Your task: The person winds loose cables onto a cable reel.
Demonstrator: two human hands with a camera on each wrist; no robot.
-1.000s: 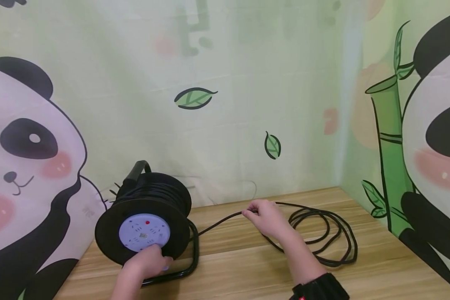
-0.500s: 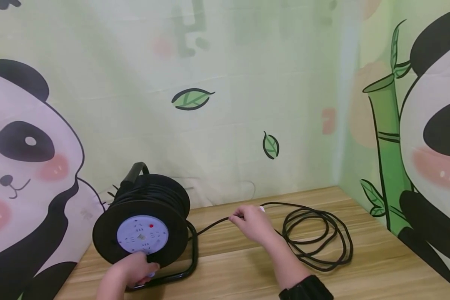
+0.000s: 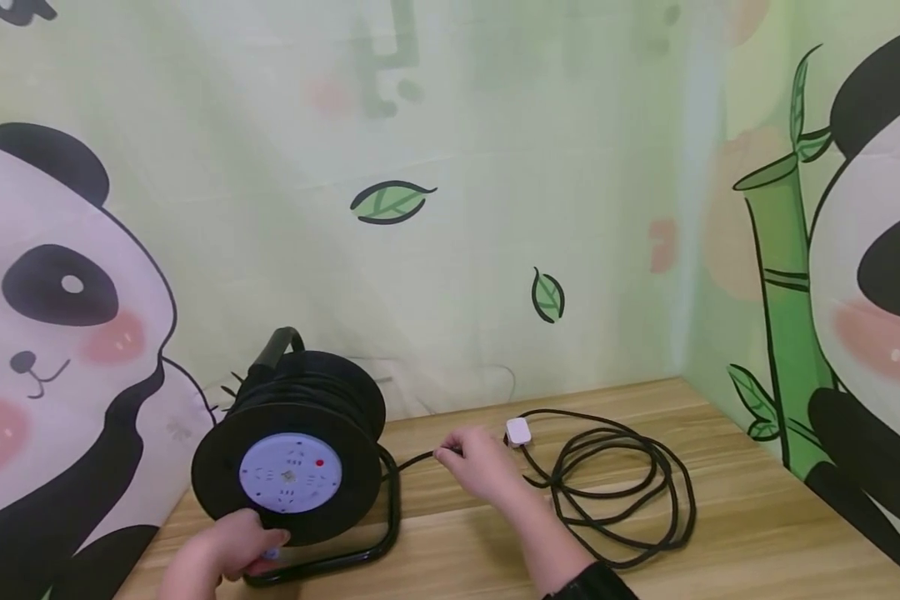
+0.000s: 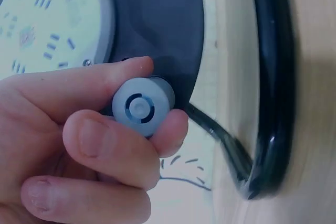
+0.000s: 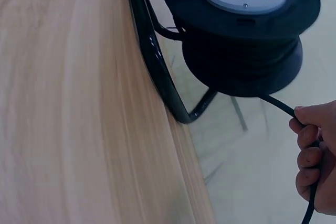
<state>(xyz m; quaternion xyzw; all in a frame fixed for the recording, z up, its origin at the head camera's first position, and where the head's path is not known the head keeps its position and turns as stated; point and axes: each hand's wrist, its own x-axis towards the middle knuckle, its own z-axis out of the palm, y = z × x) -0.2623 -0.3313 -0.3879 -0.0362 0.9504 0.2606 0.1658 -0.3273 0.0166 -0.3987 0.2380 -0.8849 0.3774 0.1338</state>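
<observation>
A black cable reel point(image 3: 288, 417) stands on its bent tube frame point(image 3: 345, 558), with a round white socket panel point(image 3: 290, 472) facing me. Low on the disc, my left hand point(image 3: 228, 542) grips the reel's crank knob. In the left wrist view this grey round knob point(image 4: 139, 107) sits between thumb and curled fingers. To the right of the reel, my right hand point(image 3: 480, 467) holds the black cable point(image 3: 418, 457) between thumb and fingers. The right wrist view shows the cable point(image 5: 281, 104) running from the spool through that fist point(image 5: 320, 150).
Loose cable loops point(image 3: 561, 477) lie on the wooden table point(image 3: 450, 533) right of my right hand. Beside them is the cable's white plug point(image 3: 518, 432). A panda-print cloth point(image 3: 457, 208) hangs close behind the reel.
The disc has turned clockwise, its red button moving right and down. My left hand has moved left and down with the knob. My right hand has shifted left toward the reel, uncovering the plug.
</observation>
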